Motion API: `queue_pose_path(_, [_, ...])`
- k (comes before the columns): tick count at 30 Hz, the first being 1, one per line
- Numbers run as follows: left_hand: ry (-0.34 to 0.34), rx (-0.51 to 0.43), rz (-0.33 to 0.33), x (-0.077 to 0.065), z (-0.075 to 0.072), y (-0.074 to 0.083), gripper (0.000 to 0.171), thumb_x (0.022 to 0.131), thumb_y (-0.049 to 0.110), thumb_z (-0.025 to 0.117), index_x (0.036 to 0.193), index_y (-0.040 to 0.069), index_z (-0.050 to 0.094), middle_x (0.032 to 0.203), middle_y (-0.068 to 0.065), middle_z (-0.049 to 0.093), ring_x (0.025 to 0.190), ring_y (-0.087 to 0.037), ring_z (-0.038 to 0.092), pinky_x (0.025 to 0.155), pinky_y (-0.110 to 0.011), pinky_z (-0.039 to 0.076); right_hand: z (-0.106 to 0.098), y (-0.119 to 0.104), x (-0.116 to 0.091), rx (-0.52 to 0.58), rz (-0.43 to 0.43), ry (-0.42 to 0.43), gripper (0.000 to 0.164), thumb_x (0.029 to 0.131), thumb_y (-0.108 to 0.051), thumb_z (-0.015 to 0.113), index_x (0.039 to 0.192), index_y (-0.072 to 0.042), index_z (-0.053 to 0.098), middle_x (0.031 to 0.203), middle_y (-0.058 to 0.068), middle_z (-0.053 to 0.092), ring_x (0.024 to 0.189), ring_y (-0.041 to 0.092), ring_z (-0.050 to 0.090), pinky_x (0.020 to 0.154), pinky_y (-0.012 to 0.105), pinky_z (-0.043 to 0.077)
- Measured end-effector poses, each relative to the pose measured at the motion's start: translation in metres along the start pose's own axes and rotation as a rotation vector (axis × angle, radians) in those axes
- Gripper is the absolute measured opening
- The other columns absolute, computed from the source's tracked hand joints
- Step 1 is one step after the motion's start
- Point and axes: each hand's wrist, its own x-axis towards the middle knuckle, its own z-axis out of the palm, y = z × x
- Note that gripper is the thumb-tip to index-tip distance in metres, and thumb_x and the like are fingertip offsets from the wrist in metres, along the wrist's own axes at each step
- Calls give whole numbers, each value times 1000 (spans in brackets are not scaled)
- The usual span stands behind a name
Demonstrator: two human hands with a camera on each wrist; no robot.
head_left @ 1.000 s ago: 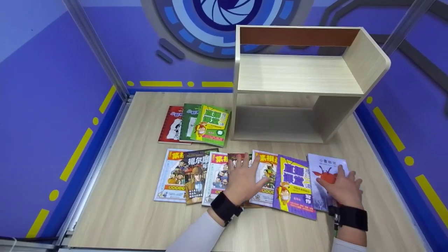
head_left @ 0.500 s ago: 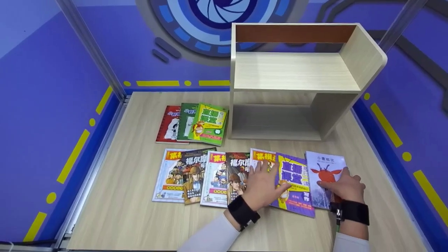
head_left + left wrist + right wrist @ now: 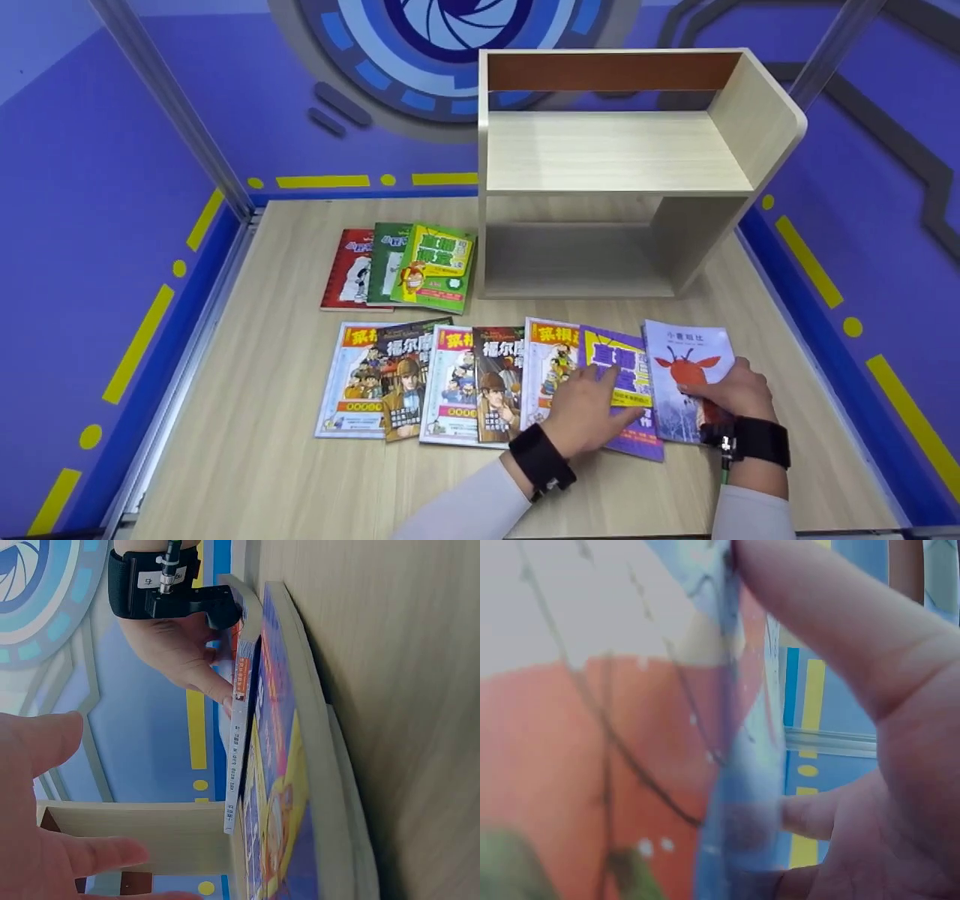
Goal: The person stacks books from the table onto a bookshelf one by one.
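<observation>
My right hand [image 3: 739,394] holds a lavender picture book with a red deer [image 3: 679,375] by its right edge, thumb on the cover, the other fingers beyond the edge. In the right wrist view the thumb [image 3: 817,607] lies at the book's edge. My left hand [image 3: 592,412] hovers with spread fingers over the purple book [image 3: 630,442], which lies left of the deer book. The left wrist view shows the left fingers [image 3: 105,851] apart from the books, and the deer book's spine [image 3: 238,735] right beside the purple book.
Left of the purple book, several comics, including a white-bordered one [image 3: 349,382] and a brown detective one [image 3: 409,390], overlap in a row. Red [image 3: 339,281], green [image 3: 381,281] and yellow-green [image 3: 442,281] books lie behind them. A two-level wooden bookshelf [image 3: 615,150] stands at the back.
My left hand has moved right, from over the brown detective comic to over the purple book. The fingers of my right hand have drawn in around the deer book's right edge. The view has shifted slightly.
</observation>
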Motion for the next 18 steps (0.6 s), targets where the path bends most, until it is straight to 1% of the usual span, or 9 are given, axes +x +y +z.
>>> queue_pose_path(2, [4, 14, -2, 0, 0, -1, 82, 100, 77, 48, 159, 21, 49, 153, -11, 61, 141, -31, 59, 113, -44, 53, -2, 2, 1, 19, -1, -21, 120, 82, -56, 87, 149, 19, 23, 124, 37, 55, 104, 42, 63, 85, 44, 57])
queue_pose_path(3, [5, 17, -4, 0, 0, -1, 82, 100, 77, 48, 159, 21, 50, 153, -12, 61, 141, -31, 59, 112, -44, 53, -4, 2, 1, 21, -2, -32, 117, 84, -55, 85, 148, 21, 23, 121, 36, 56, 101, 40, 65, 82, 41, 57])
queue_pose_path(5, [4, 10, -10, 1, -1, -1, 81, 100, 77, 49, 158, 20, 50, 153, -11, 61, 140, -31, 60, 112, -44, 54, -8, 5, 0, -2, -12, -39, 111, 90, -55, 79, 145, 24, 24, 117, 36, 57, 98, 38, 65, 80, 40, 56])
queue_pose_path(7, [0, -9, -21, 2, -2, -2, 81, 99, 76, 50, 158, 21, 50, 154, -11, 61, 140, -31, 60, 111, -45, 55, -11, 7, 0, -27, -30, -31, 107, 95, -55, 72, 143, 28, 26, 118, 38, 57, 100, 41, 63, 83, 45, 55])
queue_pose_path(9, [-5, -46, -43, 3, -3, -3, 80, 99, 74, 53, 159, 21, 50, 155, -12, 59, 142, -32, 59, 112, -48, 53, -14, 8, 0, -43, -56, -22, 103, 100, -56, 63, 143, 30, 27, 124, 45, 54, 108, 50, 60, 90, 54, 53])
queue_pose_path(11, [-3, -58, -65, 4, -5, -5, 81, 99, 75, 53, 159, 21, 49, 156, -12, 59, 142, -32, 59, 111, -48, 54, -16, 8, 1, -63, -87, -2, 98, 105, -56, 52, 142, 32, 28, 131, 51, 49, 115, 59, 56, 96, 63, 50])
queue_pose_path(13, [9, -53, -79, 5, -6, -7, 83, 99, 75, 53, 160, 20, 49, 154, -13, 60, 140, -31, 60, 109, -47, 55, -16, 8, 2, -65, -121, 21, 91, 109, -53, 44, 139, 32, 32, 132, 53, 48, 118, 62, 55, 97, 65, 49])
queue_pose_path(15, [27, -37, -82, 5, -7, -9, 84, 99, 75, 52, 159, 18, 49, 152, -13, 62, 136, -30, 63, 106, -44, 57, -15, 8, 2, -68, -149, 53, 82, 111, -48, 38, 133, 32, 37, 125, 52, 52, 113, 61, 58, 91, 62, 50])
queue_pose_path(18, [55, -38, -71, 6, -9, -15, 84, 100, 73, 53, 159, 14, 50, 149, -15, 64, 131, -29, 66, 102, -41, 59, -12, 6, 2, -34, -157, 83, 72, 112, -43, 38, 129, 27, 42, 108, 41, 58, 98, 50, 61, 79, 50, 51])
